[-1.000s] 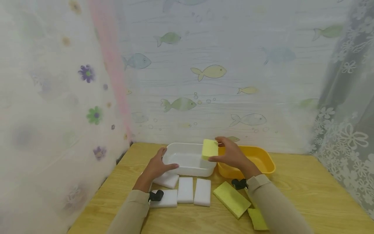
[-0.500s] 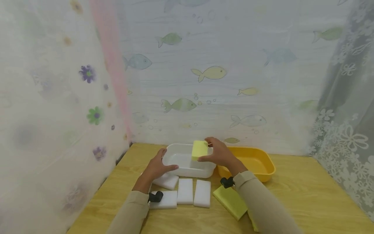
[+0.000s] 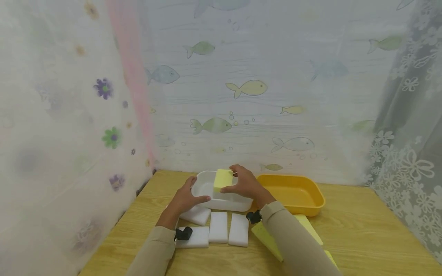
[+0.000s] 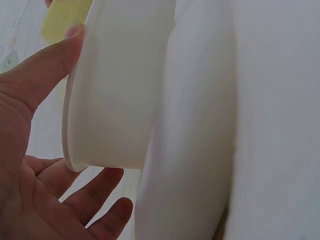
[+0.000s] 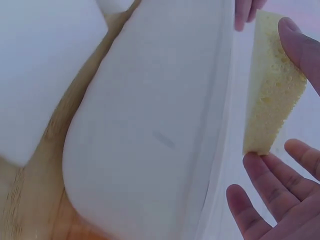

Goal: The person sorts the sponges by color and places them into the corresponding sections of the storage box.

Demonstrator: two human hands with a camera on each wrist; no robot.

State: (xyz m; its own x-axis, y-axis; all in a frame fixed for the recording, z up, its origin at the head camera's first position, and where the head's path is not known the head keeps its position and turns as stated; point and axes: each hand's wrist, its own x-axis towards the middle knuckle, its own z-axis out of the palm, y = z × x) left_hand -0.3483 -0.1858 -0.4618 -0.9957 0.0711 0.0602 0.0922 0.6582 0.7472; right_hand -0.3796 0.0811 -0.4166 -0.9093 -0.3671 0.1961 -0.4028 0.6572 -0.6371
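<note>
At the white plastic basin's left end, my left hand holds the basin, thumb along the front rim. In the left wrist view, the left hand's fingertips lie against the basin's outer wall. My right hand pinches a pale yellow sponge between thumb and fingertips, above the middle of the white basin. The right wrist view shows the porous side of the sponge, with the thumb at its top edge and fingertips at its lower end. The sponge hides part of the basin's inside.
An orange-yellow basin stands right beside the white one. Several white foam blocks lie in front of the white basin. Several yellow sponges lie on the wooden table at the front right, partly under the right sleeve. A fish-patterned curtain hangs behind.
My right hand has carried the yellow sponge leftward from between the two basins to over the white basin's middle. The left hand stays at the basin's left end.
</note>
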